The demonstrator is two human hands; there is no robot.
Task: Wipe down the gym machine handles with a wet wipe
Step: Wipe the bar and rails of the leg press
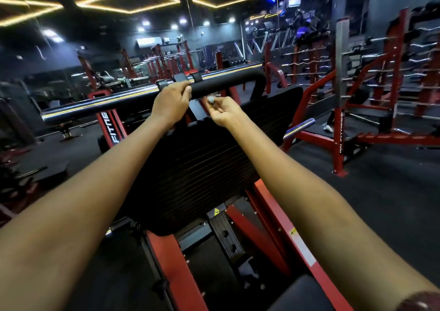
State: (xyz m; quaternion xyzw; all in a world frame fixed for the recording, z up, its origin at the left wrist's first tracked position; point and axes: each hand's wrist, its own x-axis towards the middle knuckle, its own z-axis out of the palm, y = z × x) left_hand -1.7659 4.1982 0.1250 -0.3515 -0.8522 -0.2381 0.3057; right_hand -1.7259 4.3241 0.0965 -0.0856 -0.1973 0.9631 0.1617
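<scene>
Gym floor, dim, lit by yellow strip lights (128,0) on the ceiling. 2 bare arms reach forward over a red machine frame (171,258).

Left hand (172,103): fingers curled over the top of the black handle (228,82), thumb side toward the chrome bar (100,104) that runs on leftward from the padded part. It grips the handle near the padding's left end.

Right hand (225,110): just below the handle and just right of the left hand, not touching the bar. Fingertips pinch a small wadded pale-grey wipe (211,99), bunched into a ball. The wipe sits just under the handle's underside; whether it touches the padding cannot be told.

Handle: black padded tube, running up to the right, then bending down at its right end. 2 dark collars clamp the bar just beyond the left hand.

Below the hands: a large black ribbed footplate (202,167), tilted, carried on the red frame. White lettering on a red upright (112,129) at left, partly hidden by the left forearm. A yellow warning sticker (293,233) sits on the frame rail near the right forearm.

Background right: red racks (385,72) holding chrome bars. The floor (381,175) is dark.
</scene>
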